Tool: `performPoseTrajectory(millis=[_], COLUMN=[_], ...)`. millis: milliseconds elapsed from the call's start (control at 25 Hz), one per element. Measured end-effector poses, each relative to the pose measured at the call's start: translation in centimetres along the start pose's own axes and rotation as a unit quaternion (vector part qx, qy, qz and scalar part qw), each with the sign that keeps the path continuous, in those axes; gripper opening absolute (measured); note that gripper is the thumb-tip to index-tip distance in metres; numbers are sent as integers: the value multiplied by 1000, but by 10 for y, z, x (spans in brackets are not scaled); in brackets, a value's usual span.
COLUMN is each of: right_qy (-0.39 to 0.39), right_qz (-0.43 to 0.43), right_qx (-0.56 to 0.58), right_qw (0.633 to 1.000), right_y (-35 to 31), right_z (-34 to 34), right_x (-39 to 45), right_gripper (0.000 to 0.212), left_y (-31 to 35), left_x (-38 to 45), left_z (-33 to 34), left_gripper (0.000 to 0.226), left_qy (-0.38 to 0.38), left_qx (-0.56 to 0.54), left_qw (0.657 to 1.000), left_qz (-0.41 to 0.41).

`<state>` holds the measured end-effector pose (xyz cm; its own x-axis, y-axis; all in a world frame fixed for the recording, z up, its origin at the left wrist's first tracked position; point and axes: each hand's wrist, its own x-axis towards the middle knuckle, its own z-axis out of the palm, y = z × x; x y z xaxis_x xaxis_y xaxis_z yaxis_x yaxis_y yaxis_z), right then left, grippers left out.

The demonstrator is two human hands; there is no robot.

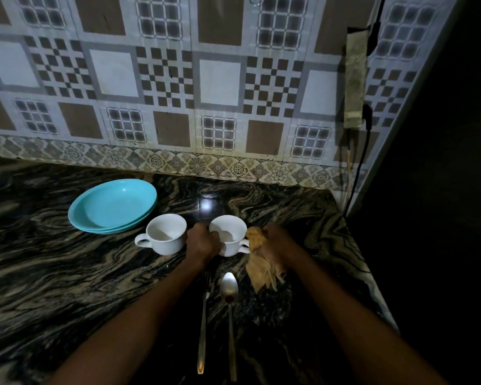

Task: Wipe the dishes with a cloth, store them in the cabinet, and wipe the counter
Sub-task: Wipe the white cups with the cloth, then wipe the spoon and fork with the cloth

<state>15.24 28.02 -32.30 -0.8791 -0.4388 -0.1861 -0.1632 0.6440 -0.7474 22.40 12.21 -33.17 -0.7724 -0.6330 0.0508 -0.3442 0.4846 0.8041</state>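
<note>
Two white cups stand on the dark marbled counter (pixel 53 273). My left hand (pixel 202 241) grips the left side of the right cup (pixel 229 234), whose handle points right. Just right of that handle, my right hand (pixel 275 245) holds a bunched tan cloth (pixel 258 257), its frayed end hanging down to the counter. The other white cup (pixel 165 233) stands free to the left with its handle on the left. Behind it sit two stacked turquoise plates (pixel 113 207). A fork (pixel 203 323) and a spoon (pixel 229 307) lie side by side between my forearms.
A patterned tiled wall (pixel 220 79) runs along the back of the counter. At the right the counter ends at an edge (pixel 372 273) beside a dark gap. A black cable (pixel 356 176) hangs down the wall corner near a mounted strip.
</note>
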Motion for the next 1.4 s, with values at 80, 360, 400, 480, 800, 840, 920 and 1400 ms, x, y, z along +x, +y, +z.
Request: performPoseTrajectory(millis=[80, 360, 400, 480, 800, 840, 920, 1400], right_qy=[33, 87, 68, 41, -44, -26, 11, 160], right_qz=[2, -11, -24, -42, -57, -48, -12, 129], right_qx=[-16, 291, 342, 400, 438, 424, 418, 400], right_qw=[999, 953, 937, 914, 896, 904, 908, 893], right_y=[-6, -48, -58, -76, -100, -100, -95, -60], right_z=[-17, -45, -44, -38, 17, 27, 41, 60], right_x=[-13, -64, -74, -91, -159, -166, -177, -219], right_gripper=[20, 24, 29, 30, 24, 19, 19, 35], left_y=[1, 43, 51, 54, 32, 25, 7, -34], left_x=[-8, -54, -59, -68, -82, -86, -94, -152], left_z=[-2, -31, -39, -58, -125, -129, -128, -114], left_gripper=[24, 14, 7, 16, 12, 13, 15, 28], left_qy=[12, -63, -117, -167, -134, -136, -138, -191], left_qx=[-19, -240, -290, -314, -269, -259, -255, -249], left_qw=[1000, 968, 949, 930, 942, 948, 953, 948], left_qz=[2, 46, 44, 90, 149, 129, 84, -60])
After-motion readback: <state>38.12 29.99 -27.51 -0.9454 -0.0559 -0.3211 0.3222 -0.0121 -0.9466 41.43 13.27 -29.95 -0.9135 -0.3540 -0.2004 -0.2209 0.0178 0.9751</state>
